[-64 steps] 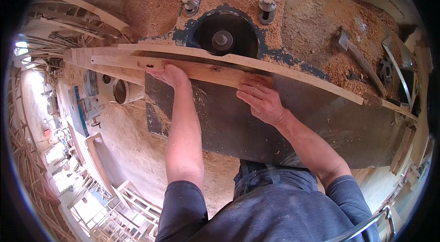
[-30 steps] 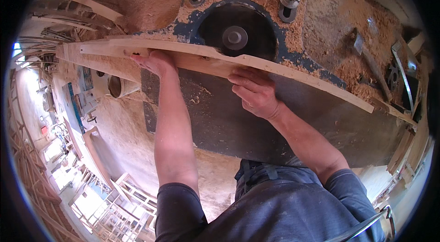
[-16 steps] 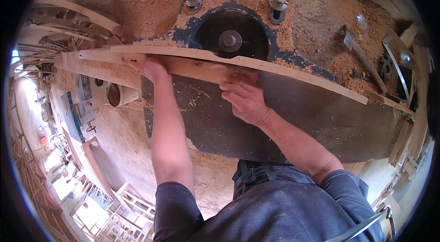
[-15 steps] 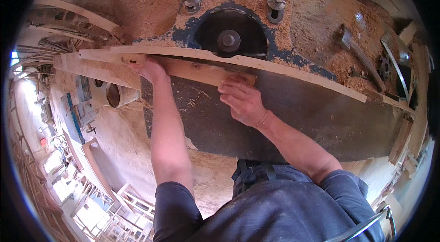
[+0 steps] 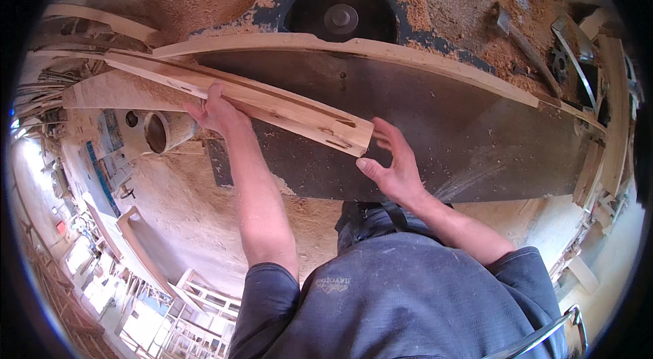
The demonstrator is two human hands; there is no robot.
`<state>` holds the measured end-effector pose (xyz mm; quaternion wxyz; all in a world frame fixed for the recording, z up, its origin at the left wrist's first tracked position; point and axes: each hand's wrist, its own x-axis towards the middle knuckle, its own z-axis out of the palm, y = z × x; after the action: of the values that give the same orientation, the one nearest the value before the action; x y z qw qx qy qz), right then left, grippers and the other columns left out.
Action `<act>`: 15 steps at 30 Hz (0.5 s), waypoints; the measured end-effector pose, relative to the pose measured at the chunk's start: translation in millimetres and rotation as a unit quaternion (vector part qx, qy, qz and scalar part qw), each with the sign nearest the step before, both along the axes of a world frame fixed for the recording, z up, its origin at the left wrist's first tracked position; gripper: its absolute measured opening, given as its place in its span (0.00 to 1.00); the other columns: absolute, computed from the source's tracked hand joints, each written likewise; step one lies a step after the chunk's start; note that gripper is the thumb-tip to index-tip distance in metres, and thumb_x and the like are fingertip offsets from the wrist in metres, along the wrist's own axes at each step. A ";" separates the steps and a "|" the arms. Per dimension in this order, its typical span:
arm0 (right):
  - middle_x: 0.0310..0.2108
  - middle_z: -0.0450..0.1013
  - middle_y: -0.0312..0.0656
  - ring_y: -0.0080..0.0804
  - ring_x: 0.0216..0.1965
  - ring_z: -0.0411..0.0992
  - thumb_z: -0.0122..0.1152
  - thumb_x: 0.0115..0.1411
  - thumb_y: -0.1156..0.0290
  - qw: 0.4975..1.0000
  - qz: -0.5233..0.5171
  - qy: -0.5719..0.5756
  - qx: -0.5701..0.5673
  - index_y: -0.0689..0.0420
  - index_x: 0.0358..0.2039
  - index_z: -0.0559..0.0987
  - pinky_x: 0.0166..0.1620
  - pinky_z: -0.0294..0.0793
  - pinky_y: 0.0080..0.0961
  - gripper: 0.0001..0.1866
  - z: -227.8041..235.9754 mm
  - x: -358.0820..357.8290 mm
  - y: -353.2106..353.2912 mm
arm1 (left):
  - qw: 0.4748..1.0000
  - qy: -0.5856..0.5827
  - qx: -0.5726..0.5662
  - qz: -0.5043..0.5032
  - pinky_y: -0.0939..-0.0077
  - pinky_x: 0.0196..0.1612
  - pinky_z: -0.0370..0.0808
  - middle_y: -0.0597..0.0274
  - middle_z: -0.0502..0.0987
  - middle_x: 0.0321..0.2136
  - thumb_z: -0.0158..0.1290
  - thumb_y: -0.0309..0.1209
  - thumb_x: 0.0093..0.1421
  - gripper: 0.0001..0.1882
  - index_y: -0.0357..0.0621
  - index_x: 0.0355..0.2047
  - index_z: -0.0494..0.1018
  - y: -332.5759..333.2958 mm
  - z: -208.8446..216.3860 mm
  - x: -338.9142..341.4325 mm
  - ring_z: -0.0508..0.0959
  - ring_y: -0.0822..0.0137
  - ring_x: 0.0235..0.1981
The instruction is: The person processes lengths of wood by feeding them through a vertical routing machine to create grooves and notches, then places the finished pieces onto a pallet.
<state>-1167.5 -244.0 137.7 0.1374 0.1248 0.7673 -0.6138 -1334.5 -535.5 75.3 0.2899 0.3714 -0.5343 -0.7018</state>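
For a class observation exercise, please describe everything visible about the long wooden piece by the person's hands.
The wooden piece is a long, pale brown bar with visible grain and squared faces. Two dark slots near its right end open on adjoining faces. It slants over the dark tabletop, right end nearer the person; whether it rests there is unclear. The left hand grips it left of its middle; the open right hand is at the right end, contact unclear.
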 end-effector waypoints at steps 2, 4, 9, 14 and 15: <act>0.56 0.70 0.54 0.43 0.58 0.70 0.72 0.55 0.71 0.980 -0.042 -0.094 -0.171 0.65 0.64 0.63 0.60 0.71 0.37 0.39 3.4 1.3 1.1 | 0.998 0.003 0.059 0.013 0.56 0.55 0.77 0.44 0.69 0.57 0.54 0.11 0.48 0.47 0.45 0.68 0.52 13.9 16.9 6.1 0.75 0.51 0.52; 0.56 0.70 0.55 0.40 0.58 0.71 0.72 0.57 0.69 0.958 -0.065 -0.140 -0.240 0.68 0.65 0.61 0.58 0.73 0.34 0.40 6.9 1.4 0.7 | 0.995 0.004 0.097 -0.004 0.54 0.55 0.77 0.44 0.70 0.55 0.53 0.11 0.50 0.44 0.45 0.67 0.53 13.8 28.0 13.0 0.76 0.51 0.51; 0.56 0.72 0.56 0.40 0.54 0.74 0.69 0.59 0.73 0.976 -0.038 -0.140 -0.164 0.71 0.64 0.60 0.54 0.76 0.31 0.38 12.4 18.6 0.3 | 0.984 0.043 0.171 -0.027 0.51 0.53 0.78 0.46 0.71 0.53 0.52 0.09 0.52 0.40 0.46 0.65 0.55 -2.0 15.3 26.6 0.76 0.50 0.50; 0.57 0.71 0.57 0.40 0.54 0.75 0.66 0.60 0.75 0.985 -0.017 -0.154 -0.082 0.71 0.66 0.59 0.55 0.76 0.31 0.38 32.2 34.2 17.2 | 0.981 0.076 0.176 -0.015 0.51 0.55 0.77 0.47 0.69 0.56 0.50 0.08 0.53 0.41 0.48 0.67 0.53 19.2 30.4 49.5 0.76 0.51 0.51; 0.57 0.71 0.57 0.39 0.54 0.75 0.66 0.60 0.75 0.987 -0.012 -0.150 -0.064 0.71 0.67 0.58 0.55 0.75 0.31 0.38 33.7 37.6 23.8 | 0.982 0.081 0.172 -0.017 0.51 0.55 0.78 0.47 0.69 0.54 0.49 0.09 0.54 0.39 0.45 0.65 0.54 24.0 37.5 56.6 0.76 0.51 0.51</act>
<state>-1129.9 -220.2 171.4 0.2512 0.2159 0.6956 -0.6375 -1277.9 -511.6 112.8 0.2519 0.3481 -0.3867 -0.8160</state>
